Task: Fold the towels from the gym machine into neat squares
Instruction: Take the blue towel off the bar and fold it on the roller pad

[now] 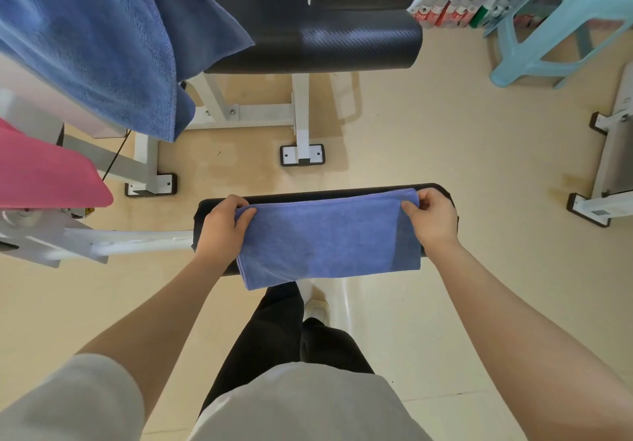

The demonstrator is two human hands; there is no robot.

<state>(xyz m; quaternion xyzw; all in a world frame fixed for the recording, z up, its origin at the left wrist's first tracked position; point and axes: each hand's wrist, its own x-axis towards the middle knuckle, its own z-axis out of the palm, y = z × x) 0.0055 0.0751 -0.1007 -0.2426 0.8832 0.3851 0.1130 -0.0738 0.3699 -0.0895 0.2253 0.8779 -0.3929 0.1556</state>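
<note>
Both hands, left (222, 225) & right (433, 221), had fingers clamped on the towel (329, 238) ends on the pad (442, 191). Imo: match corners b4 folding again.

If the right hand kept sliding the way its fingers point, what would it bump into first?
Probably the left hand. The right hand points leftward across the purple towel on the black pad; depth is hard to judge.

one view only, from the person's head, facing steeply down and a little forward. it sits close above both forearms, with the padded bench (435, 190) near the middle, the floor (445, 132) around it, and the person's own legs (274, 331) straight below.
</note>
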